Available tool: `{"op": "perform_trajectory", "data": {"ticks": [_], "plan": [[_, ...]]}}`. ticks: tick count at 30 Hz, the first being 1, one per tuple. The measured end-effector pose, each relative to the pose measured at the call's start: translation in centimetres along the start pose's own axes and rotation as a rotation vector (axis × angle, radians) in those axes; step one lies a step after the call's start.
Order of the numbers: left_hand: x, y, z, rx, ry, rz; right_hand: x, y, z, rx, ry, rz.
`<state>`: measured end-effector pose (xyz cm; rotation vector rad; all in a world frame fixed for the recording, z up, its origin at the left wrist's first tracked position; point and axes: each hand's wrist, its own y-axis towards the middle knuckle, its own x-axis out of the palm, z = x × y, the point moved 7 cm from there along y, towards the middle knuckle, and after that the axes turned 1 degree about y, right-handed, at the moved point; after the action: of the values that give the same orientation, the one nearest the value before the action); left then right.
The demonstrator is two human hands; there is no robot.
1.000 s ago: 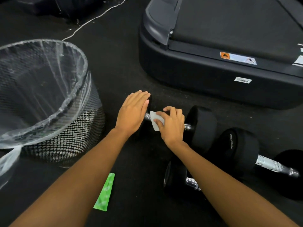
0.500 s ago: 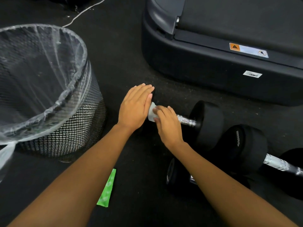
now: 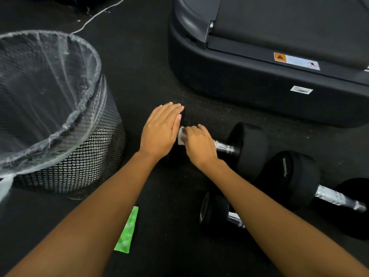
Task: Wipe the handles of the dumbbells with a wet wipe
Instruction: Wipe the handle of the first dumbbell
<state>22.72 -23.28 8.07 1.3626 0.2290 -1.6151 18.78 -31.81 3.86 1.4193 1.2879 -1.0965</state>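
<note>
Where the black floor reaches the top right of the view, the dark base of a treadmill is seen, with a warning label and a barcode sticker on its side. To the left a mesh bin is stood on the floor, lined with a clear plastic liner that is folded over its rim. A thin white cable is laid across the floor behind the bin.

Three black dumbbells are grouped near the treadmill. The dumbbell being worked on is laid nearest the bin; a second dumbbell is laid just to its right, and a third dumbbell is partly hidden under the right forearm.

The left hand is held flat, fingers straight and together, and is laid over the left end of the first dumbbell, which is almost wholly covered by it. The right hand is curled over the metal handle close beside the left hand, and the wet wipe is gripped under its fingers against the handle. Only a small white corner of the wipe is shown, between the two hands.

A green packet is laid flat on the floor between the forearms.
</note>
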Motion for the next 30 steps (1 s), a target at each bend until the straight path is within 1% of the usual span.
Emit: {"op": "perform_trajectory", "data": {"ticks": [3, 6, 10, 14, 18, 21, 24, 27, 30], "plan": [[0.0, -0.1, 0.0, -0.003, 0.0, 0.002, -0.5, -0.9, -0.1, -0.063, -0.005, 0.058], [0.1, 0.0, 0.0, 0.001, 0.01, 0.002, -0.6, 0.1, 0.4, -0.01, 0.064, 0.038], [0.1, 0.2, 0.1, -0.002, 0.015, 0.002, -0.4, 1.0, 1.4, 0.063, 0.224, -0.082], [0.0, 0.2, 0.1, 0.005, 0.006, 0.003, -0.7, 0.4, 2.7, 0.056, 0.2, -0.247], [0.1, 0.0, -0.1, 0.002, 0.0, 0.012, -0.6, 0.3, 3.3, 0.108, 0.164, -0.356], [0.1, 0.0, 0.0, 0.004, 0.01, 0.025, 0.2, 1.3, 2.4, 0.18, 0.232, -0.437], [0.2, 0.1, -0.1, 0.005, 0.02, 0.026, 0.5, 1.7, 1.5, 0.218, 0.32, -0.471], [0.1, 0.0, -0.2, 0.007, 0.004, 0.031, 0.4, 1.2, 2.5, 0.22, 0.302, -0.482], [0.1, 0.0, -0.2, 0.006, -0.004, 0.042, 0.2, 0.5, 4.3, 0.28, 0.307, -0.49]]}}
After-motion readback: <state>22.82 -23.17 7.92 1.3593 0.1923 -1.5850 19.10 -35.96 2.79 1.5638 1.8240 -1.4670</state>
